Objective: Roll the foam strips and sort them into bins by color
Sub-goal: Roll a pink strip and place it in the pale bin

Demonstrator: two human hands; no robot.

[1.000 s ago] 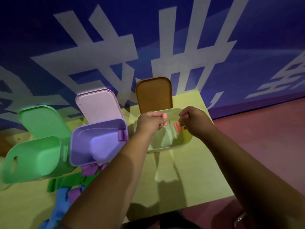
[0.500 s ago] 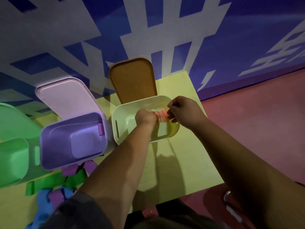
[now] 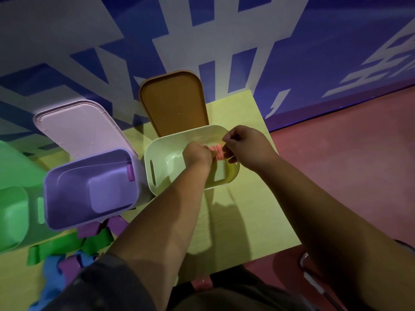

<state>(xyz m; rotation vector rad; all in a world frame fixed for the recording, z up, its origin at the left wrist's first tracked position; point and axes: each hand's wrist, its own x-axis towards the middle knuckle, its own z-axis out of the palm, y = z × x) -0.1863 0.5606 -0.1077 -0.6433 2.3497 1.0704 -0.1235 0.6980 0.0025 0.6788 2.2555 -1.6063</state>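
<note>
Left hand [image 3: 197, 153] and right hand [image 3: 244, 142] closer together than a second ago, lower over the pale bin [image 3: 149, 158].
Worktop [image 3: 235, 221] left of that bin: green bin [image 3: 13, 216], purple bin [image 3: 67, 187], loose strips [image 3: 67, 245] still unrolled, so most sorting looks left. Both hands curled, pinching the pink strip [image 3: 216, 152] inside the pale bin's rim; how tightly rolled, cannot tell.

One pink foam strip [image 3: 216, 151], bunched, is held over the open pale yellow bin [image 3: 159, 167]. The purple bin [image 3: 67, 198] and green bin [image 3: 13, 216] stand open to its left. Loose green strips [image 3: 67, 245], purple strips [image 3: 89, 230] and blue strips [image 3: 51, 272] lie tangled before them.
</note>
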